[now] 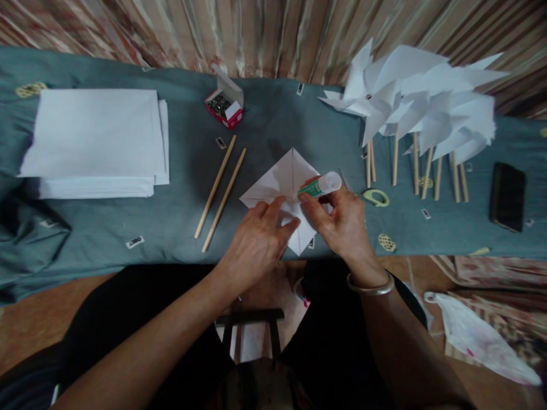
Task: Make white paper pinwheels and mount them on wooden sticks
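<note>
Right hand: your right hand [344,219] is gripping the glue stick [321,185], tip angled onto the folded paper square [285,181].
Left hand: your left hand [256,239] is pressing flat, fingers spread, pinning it on the table [273,122].

The left hand [256,242] lies flat on the near corner of a white folded paper square [287,182], fingers spread and pressing it onto the surface [179,171], which is draped in grey-blue cloth. The right hand [342,222] grips a glue stick [321,186], its green end pointed down at the middle of the square. Two wooden sticks [220,191] lie side by side just left of the paper. A stack of white sheets [96,139] sits far left, an open red box [225,105] behind, finished paper pinwheels [419,108] to the right, scissors [375,197] near them, and a dark phone [507,195] at the far right.
</note>
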### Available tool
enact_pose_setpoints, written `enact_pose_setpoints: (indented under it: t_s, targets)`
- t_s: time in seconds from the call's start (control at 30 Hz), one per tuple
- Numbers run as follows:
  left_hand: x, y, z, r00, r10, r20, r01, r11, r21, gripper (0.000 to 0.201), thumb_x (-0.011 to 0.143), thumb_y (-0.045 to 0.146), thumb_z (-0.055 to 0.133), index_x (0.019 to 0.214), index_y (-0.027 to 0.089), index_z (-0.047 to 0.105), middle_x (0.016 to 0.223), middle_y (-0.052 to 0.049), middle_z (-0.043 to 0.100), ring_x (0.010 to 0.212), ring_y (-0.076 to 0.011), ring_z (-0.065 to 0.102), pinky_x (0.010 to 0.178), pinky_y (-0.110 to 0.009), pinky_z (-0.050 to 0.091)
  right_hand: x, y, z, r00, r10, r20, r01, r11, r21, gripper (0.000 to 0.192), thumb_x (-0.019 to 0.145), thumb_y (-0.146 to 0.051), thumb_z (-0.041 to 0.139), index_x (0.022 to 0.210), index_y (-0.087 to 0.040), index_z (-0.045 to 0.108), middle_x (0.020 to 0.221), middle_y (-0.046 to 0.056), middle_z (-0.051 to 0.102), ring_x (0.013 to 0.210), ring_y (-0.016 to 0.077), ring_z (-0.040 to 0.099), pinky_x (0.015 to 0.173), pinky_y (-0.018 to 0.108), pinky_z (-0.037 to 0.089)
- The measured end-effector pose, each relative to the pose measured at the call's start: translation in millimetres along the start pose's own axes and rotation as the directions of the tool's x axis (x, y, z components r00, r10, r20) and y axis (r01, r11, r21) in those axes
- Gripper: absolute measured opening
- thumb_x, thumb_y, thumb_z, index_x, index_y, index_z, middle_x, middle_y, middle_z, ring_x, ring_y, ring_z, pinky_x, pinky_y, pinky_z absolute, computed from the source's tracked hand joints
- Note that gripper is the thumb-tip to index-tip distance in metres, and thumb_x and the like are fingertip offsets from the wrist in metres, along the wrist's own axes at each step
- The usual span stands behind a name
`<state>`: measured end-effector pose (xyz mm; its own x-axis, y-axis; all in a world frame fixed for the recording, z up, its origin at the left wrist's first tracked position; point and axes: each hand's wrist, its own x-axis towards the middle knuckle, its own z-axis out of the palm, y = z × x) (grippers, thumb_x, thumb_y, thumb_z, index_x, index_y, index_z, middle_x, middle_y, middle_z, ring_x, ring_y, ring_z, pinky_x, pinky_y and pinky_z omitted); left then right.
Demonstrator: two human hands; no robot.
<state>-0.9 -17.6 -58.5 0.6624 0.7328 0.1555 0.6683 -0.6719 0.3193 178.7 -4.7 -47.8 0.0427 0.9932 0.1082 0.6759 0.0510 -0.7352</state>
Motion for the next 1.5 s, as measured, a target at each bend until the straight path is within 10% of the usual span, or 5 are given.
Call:
enact_pose_setpoints:
  t_s: [1.5]
  targets:
    - [0.1,0.6,0.2,1.0,-0.005,0.011,0.005,1.0,-0.013,0.032,0.094,0.018,0.052,0.122,0.016,0.066,0.138,-0.024,0.051,0.108,-0.0313,0.057,0.09,-0.05,0.051,2.7,-2.3,8.0,0.999,-0.019,-0.034,0.017,0.999,-0.043,0.027,0.088,-0.041,0.062,0.1,-0.017,0.068,0.086,0.005,0.072,0.073,0.0198,0.066,0.069,0.035,0.05]
